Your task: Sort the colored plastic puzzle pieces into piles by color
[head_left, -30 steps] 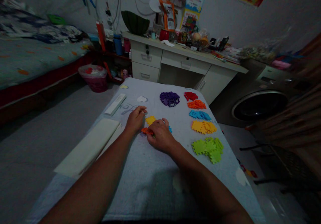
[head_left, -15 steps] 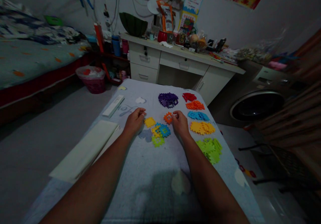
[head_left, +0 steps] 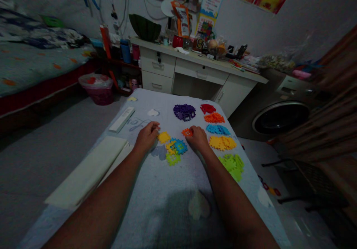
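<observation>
On the cloth-covered table [head_left: 167, 189], my left hand [head_left: 146, 136] rests with fingers curled against a yellow puzzle piece [head_left: 164, 137]. My right hand [head_left: 197, 137] pinches an orange piece [head_left: 186, 132] just above the cloth. Between the hands lies a small joined cluster of blue, yellow and green pieces [head_left: 175, 149]. Sorted heaps lie to the right: purple [head_left: 184, 112], red [head_left: 208, 108], orange [head_left: 214, 117], blue [head_left: 218, 129], yellow [head_left: 222, 142] and green [head_left: 232, 164].
A long white box [head_left: 122, 119] and a flat white slab [head_left: 86, 172] lie at the table's left edge. Behind stand a cluttered white desk [head_left: 195, 68], a bed [head_left: 33, 67] at left, a pink bin [head_left: 96, 88] and a washing machine [head_left: 281, 104] at right.
My right hand lifted off the cluster with an orange piece and moved right and away, then lowered slightly. The blue, yellow and green cluster came into sight. My left hand stayed by the yellow piece.
</observation>
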Action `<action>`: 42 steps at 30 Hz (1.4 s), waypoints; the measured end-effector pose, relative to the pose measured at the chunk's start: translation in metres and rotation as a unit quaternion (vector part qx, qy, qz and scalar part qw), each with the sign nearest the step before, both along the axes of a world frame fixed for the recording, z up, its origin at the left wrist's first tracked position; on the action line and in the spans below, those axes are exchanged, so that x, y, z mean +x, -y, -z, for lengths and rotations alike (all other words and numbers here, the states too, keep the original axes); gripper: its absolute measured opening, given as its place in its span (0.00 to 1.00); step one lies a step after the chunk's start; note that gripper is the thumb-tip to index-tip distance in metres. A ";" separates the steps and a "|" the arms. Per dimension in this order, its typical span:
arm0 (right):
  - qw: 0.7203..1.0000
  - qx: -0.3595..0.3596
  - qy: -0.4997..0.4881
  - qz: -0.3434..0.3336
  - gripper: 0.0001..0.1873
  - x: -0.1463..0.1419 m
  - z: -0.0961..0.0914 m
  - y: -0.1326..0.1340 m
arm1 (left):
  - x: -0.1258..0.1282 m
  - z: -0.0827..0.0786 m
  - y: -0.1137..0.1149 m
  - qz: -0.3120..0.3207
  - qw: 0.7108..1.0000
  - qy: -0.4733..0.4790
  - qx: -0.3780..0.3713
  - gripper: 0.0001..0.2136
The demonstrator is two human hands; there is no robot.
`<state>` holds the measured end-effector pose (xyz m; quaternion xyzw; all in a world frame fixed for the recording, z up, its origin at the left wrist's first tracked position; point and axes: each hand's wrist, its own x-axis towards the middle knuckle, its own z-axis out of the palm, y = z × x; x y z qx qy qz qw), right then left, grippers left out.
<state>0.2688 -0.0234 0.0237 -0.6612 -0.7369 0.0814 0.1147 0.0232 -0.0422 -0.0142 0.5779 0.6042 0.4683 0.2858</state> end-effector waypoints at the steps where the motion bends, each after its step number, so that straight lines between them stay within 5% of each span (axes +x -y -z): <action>1: 1.000 0.001 0.001 -0.001 0.18 0.002 -0.004 -0.003 | 0.000 0.000 0.000 0.001 1.000 -0.001 -0.002 0.14; 7: 0.997 0.077 -0.018 0.012 0.13 0.049 -0.034 -0.043 | -0.001 0.005 -0.002 0.001 1.000 -0.002 -0.001 0.14; 15: 0.975 0.129 -0.006 0.180 0.12 0.125 -0.046 -0.097 | -0.001 0.004 -0.001 0.007 1.000 -0.013 0.002 0.14; 29: 0.964 0.142 -0.045 0.219 0.07 0.139 -0.028 -0.118 | 0.000 0.002 0.000 0.002 1.000 -0.016 -0.008 0.15; 37: 0.957 0.207 -0.156 0.131 0.11 0.117 -0.038 -0.086 | 0.000 0.000 0.000 0.002 1.000 -0.020 -0.007 0.14; 42: 0.970 0.024 -0.218 -0.104 0.10 0.066 -0.037 -0.031 | 0.000 0.000 0.000 -0.001 1.000 -0.021 0.001 0.14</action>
